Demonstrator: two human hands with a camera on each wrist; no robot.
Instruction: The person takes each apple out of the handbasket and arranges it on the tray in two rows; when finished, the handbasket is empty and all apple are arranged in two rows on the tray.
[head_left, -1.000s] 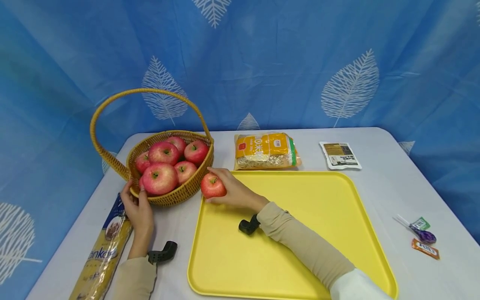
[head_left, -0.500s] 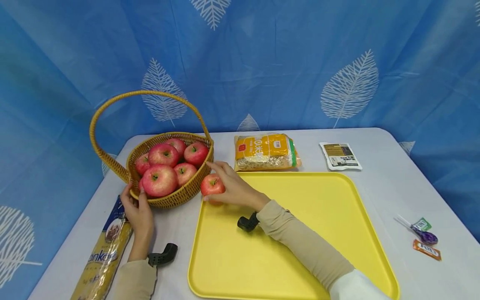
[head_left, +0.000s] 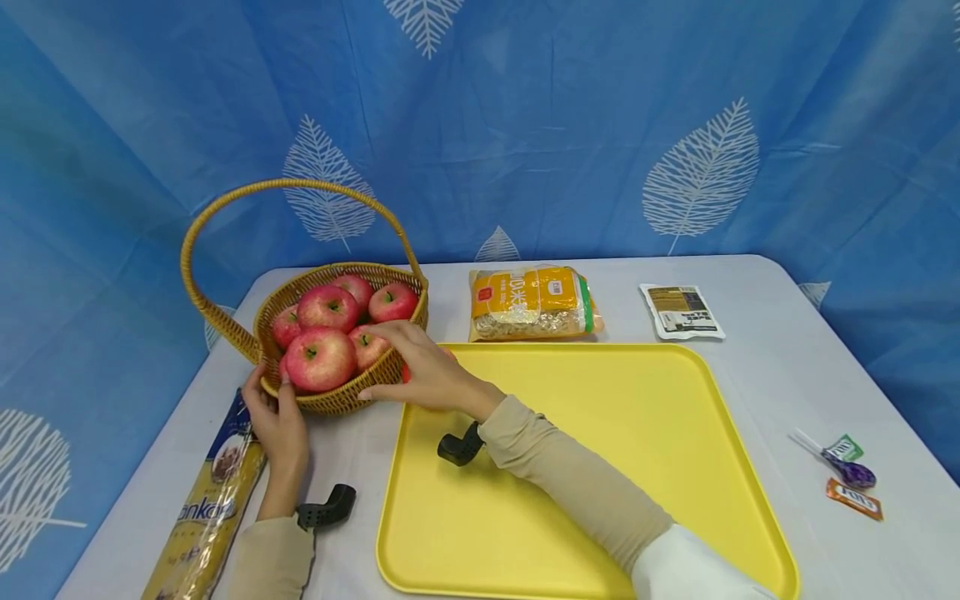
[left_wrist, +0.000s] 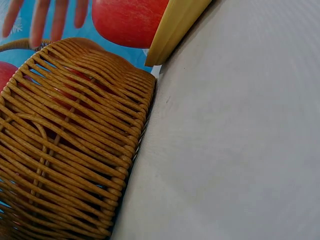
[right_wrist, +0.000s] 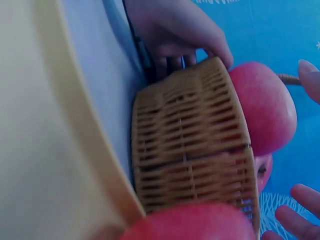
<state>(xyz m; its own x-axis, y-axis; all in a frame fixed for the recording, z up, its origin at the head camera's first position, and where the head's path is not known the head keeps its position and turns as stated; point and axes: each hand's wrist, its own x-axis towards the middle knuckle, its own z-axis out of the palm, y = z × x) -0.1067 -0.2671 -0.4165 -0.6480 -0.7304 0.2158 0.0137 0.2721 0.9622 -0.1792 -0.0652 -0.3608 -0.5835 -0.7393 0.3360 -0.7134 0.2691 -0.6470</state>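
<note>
In the head view, find the left hand [head_left: 277, 429] at the near left rim of the wicker basket [head_left: 333, 405], thumb over the edge and fingers outside, just beside a long yellow-and-blue packet [head_left: 202, 517]. Hold that rim firmly without pulling, to guard against tipping. See the right hand [head_left: 433, 371] across the opposite rim, thumb and fingers spread wide around nothing, fingertips at the nearest apple [head_left: 365, 347], next to the larger front apple [head_left: 321, 360]. Best to lower with that same width, fit thumb and fingers round the fruit's middle, and only then squeeze.

In the left wrist view, note the loose apple [left_wrist: 130, 20] just above the rim of the yellow tray [left_wrist: 177, 29], apparently resting on the tray, and largely covered by the right hand in the head view. Mind the palm there: easy to nudge round fruit into rolling.

In the right wrist view, check the wide gap between thumb and fingers, with nothing gripped. Also confirm the left-hand hold on the wicker. When lifting, go straight up, clear of rim and neighbouring fruit, rather than scraping sideways over the weave and risking bruises.
</note>
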